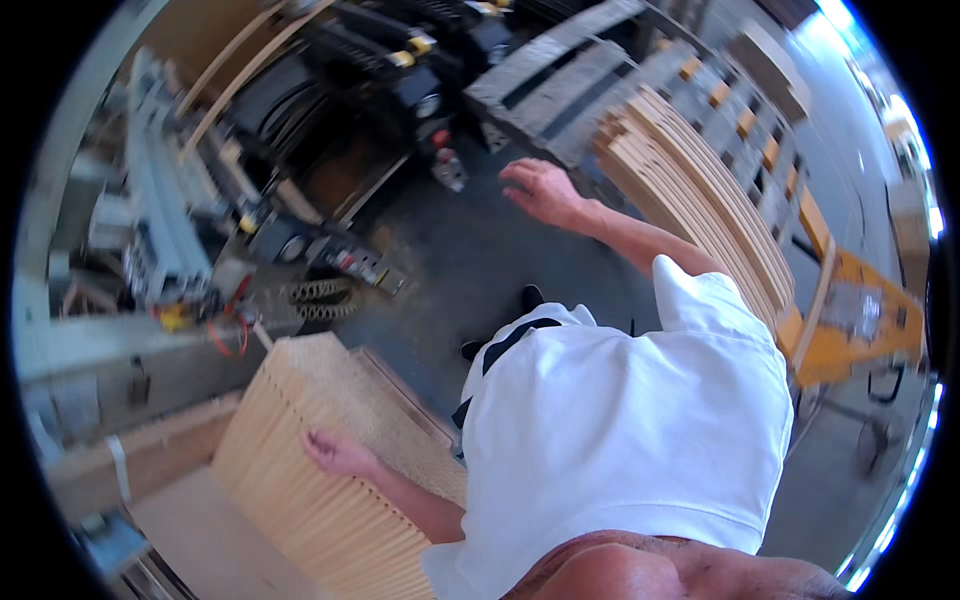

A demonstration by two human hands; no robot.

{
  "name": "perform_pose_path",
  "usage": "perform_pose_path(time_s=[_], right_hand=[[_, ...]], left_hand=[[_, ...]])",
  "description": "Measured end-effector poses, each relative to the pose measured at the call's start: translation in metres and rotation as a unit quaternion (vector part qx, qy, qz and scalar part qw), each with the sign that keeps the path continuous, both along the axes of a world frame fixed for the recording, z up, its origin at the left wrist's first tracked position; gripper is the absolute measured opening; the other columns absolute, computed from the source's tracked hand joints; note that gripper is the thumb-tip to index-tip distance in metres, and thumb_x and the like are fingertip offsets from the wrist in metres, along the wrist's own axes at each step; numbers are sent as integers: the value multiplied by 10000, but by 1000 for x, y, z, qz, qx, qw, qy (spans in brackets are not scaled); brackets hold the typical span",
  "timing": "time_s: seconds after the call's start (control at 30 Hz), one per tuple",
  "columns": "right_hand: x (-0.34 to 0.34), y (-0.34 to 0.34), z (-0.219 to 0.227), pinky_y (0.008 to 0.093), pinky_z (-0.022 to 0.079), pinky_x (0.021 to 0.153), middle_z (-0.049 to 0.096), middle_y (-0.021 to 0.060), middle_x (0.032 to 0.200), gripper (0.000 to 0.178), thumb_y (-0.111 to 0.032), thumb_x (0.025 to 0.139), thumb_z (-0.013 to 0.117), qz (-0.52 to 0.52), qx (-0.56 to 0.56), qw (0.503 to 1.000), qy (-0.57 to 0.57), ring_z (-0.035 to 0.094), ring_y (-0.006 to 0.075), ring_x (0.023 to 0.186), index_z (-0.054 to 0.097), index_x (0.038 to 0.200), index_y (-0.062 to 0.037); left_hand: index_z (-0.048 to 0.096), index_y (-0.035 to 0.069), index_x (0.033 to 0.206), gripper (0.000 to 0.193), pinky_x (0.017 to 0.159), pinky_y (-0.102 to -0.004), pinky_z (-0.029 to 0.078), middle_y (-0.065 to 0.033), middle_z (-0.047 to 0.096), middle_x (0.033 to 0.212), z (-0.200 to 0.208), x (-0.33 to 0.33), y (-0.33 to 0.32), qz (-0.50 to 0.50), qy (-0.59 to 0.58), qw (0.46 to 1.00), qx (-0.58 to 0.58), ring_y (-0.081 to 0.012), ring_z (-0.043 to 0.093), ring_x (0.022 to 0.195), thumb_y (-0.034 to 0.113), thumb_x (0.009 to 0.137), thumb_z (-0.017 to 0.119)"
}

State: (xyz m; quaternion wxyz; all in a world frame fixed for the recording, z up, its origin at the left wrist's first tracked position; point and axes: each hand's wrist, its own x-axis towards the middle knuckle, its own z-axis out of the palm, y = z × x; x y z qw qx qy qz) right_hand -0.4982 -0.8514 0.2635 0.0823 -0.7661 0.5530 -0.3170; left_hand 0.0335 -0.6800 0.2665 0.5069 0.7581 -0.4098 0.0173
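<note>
My left hand (340,454) is over the front of a large stack of pale wooden boards (290,480), whose edges show a row of small holes. Its fingers are loosely bent with nothing between them; I cannot tell whether they touch the wood. My right hand (541,192) hangs in the air over the grey floor, fingers apart and slightly curled, holding nothing. Beside that forearm lies a second stack of long, pale wooden strips (690,180), with grooves along their edges.
Grey wooden pallets (560,95) stand at the far side, with a yellow pallet jack (855,315) on the right. Dark machinery (390,75) fills the far left. A coiled air hose (322,298) hangs near a metal frame (165,210). My shoes (532,297) are on the floor.
</note>
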Motion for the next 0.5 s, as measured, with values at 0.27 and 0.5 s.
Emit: perform_pose_path(time_s=[0.27, 0.5], right_hand=[[-223, 157, -23, 446, 446, 920, 620, 114, 1159, 333, -130, 787, 697, -448, 1, 874, 188, 569, 317, 1075, 626, 1108, -85], [-284, 226, -52, 442, 447, 878, 612, 102, 1041, 140, -128, 797, 652, -552, 38, 796, 245, 575, 309, 1000, 613, 920, -73]], left_hand=[[617, -19, 1190, 262, 818, -291, 511, -112, 670, 1075, -40, -198, -169, -356, 166, 911, 127, -177, 625, 941, 106, 966, 569], [643, -2, 1166, 270, 814, -290, 513, -106, 695, 1035, -53, -283, -235, -439, 84, 865, 229, -174, 649, 910, 162, 954, 610]])
